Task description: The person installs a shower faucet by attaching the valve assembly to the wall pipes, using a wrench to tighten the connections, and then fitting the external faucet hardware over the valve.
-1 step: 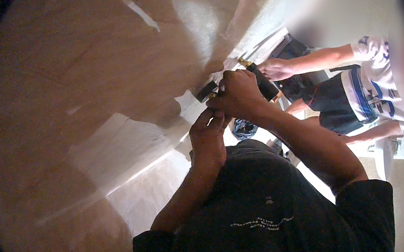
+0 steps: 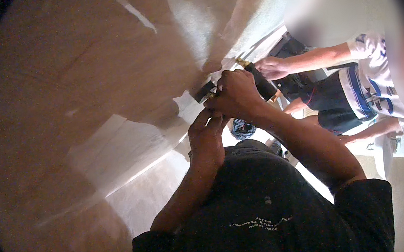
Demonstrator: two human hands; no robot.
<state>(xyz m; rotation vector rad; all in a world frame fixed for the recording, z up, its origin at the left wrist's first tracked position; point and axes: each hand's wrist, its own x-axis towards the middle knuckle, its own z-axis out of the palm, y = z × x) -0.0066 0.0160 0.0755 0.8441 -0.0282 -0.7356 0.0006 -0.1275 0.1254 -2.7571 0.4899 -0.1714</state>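
My right hand (image 2: 236, 94) is closed over a black tube-like fitting (image 2: 263, 85) held against a beige wall; a short black end (image 2: 204, 91) sticks out to its left. A brass piece (image 2: 242, 62) shows at the tube's upper end. My left hand (image 2: 207, 138) sits just below, its fingertips reaching up under my right hand to the fitting; what they hold is hidden. Another person's hand (image 2: 272, 67) rests on the tube's far end from the right.
The beige tiled wall (image 2: 83, 89) fills the left and centre, with paler tiles (image 2: 130, 149) lower down. The other person, in a white and blue shirt (image 2: 382, 90) and dark shorts, is close on the right. A white fixture (image 2: 384, 155) stands at lower right.
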